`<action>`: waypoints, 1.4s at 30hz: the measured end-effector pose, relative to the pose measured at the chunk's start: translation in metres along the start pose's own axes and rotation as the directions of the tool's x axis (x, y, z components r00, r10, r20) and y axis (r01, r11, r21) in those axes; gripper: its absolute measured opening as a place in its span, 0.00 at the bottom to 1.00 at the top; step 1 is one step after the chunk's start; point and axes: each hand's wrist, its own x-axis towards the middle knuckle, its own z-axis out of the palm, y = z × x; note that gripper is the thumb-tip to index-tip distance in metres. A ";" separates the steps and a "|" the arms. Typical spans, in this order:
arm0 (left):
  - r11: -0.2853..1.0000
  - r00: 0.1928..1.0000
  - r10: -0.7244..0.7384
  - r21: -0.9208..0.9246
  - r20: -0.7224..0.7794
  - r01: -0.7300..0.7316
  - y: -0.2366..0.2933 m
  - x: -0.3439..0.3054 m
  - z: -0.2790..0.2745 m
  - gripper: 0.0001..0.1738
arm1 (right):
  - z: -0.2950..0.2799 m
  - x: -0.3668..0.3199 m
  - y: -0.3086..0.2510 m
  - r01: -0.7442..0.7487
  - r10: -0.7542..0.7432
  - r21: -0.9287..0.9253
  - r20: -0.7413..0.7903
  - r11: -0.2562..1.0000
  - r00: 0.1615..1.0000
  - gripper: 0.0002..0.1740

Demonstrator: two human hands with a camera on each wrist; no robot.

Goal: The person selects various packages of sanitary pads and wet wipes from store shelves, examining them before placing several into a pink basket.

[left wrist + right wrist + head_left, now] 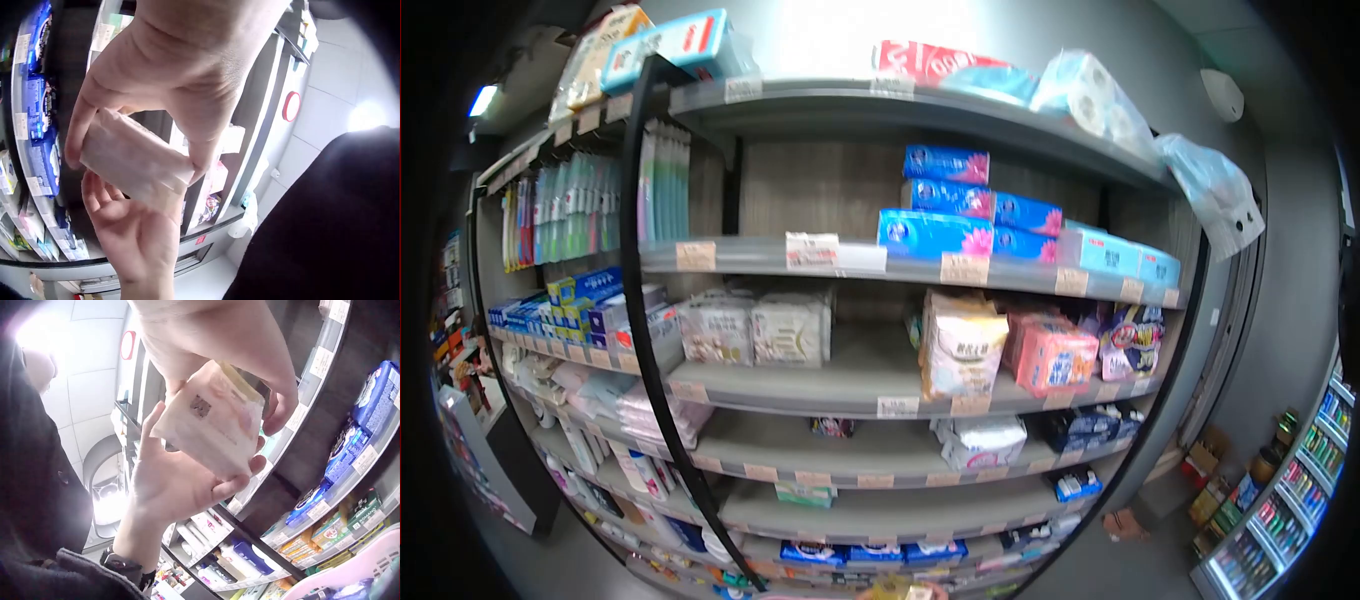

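Note:
A small, pale, soft packet point(215, 428) with a square printed code on its face is held between both hands. In the left wrist view, my left hand point(172, 72) spans the packet, thumb on one end and fingers on the other. My right hand point(234, 337) grips its yellowish edge in the right wrist view, fingers curled round the far side. Only the packet's yellowish top point(892, 586) and some fingertips show at the bottom of the head view. Its front print is too blurred to read.
A tall shelf unit point(850, 375) stands ahead, carrying blue tissue packs point(935, 232), white packs point(790, 330) and pink packs point(1055, 355). Low in the right wrist view is a pink basket point(347, 575) with things inside. A lit display rack point(1290, 500) stands at right.

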 end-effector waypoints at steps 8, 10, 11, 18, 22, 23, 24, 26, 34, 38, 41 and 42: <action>0.998 0.995 -0.029 -0.064 -0.095 0.023 0.027 -0.001 0.007 0.32 | -0.021 -0.001 0.019 -0.080 0.091 0.264 -0.027 0.961 0.996 0.39; 0.961 0.986 -0.146 -0.247 -0.075 0.124 0.027 -0.003 -0.001 0.36 | -0.025 -0.005 0.019 -0.097 0.104 0.310 -0.008 0.946 0.995 0.37; 0.937 0.988 -0.140 -0.330 -0.060 0.113 0.030 -0.003 0.001 0.35 | -0.024 -0.004 0.014 -0.108 0.111 0.298 0.009 0.948 0.994 0.36; 0.909 0.986 -0.161 -0.394 -0.036 0.134 0.033 -0.004 0.006 0.37 | -0.024 -0.005 0.011 -0.070 0.079 0.258 -0.024 0.964 0.997 0.35; 0.933 0.988 -0.141 -0.343 -0.062 0.112 0.031 -0.006 0.005 0.38 | -0.019 -0.006 -0.003 -0.093 0.107 0.286 -0.033 0.954 0.994 0.37; 0.946 0.988 -0.135 -0.305 -0.071 0.107 0.030 -0.006 0.005 0.38 | -0.019 -0.006 -0.003 -0.095 0.109 0.286 -0.033 0.953 0.994 0.37; 0.946 0.988 -0.136 -0.305 -0.073 0.108 0.030 -0.007 0.005 0.38 | -0.019 -0.007 -0.001 -0.097 0.110 0.277 -0.031 0.956 0.993 0.37; 0.937 0.984 -0.148 -0.333 -0.097 0.108 0.031 -0.007 0.006 0.38 | -0.020 -0.007 0.003 -0.100 0.111 0.267 -0.027 0.959 0.993 0.37; 0.948 0.981 -0.162 -0.291 -0.107 0.125 0.026 -0.013 0.002 0.37 | -0.012 -0.008 -0.004 -0.113 0.114 0.245 0.010 0.963 0.993 0.46; 0.957 0.980 -0.180 -0.244 -0.086 0.155 0.021 -0.014 0.003 0.35 | -0.014 -0.009 -0.004 -0.096 0.116 0.257 -0.065 0.961 0.991 0.43; 0.925 0.972 -0.235 -0.308 -0.003 0.222 0.017 -0.015 0.005 0.34 | -0.020 -0.011 -0.001 -0.084 0.110 0.253 -0.088 0.964 0.990 0.38; 0.924 0.972 -0.234 -0.311 0.001 0.223 0.017 -0.015 0.007 0.34 | -0.020 -0.012 -0.003 -0.081 0.106 0.255 -0.087 0.964 0.991 0.37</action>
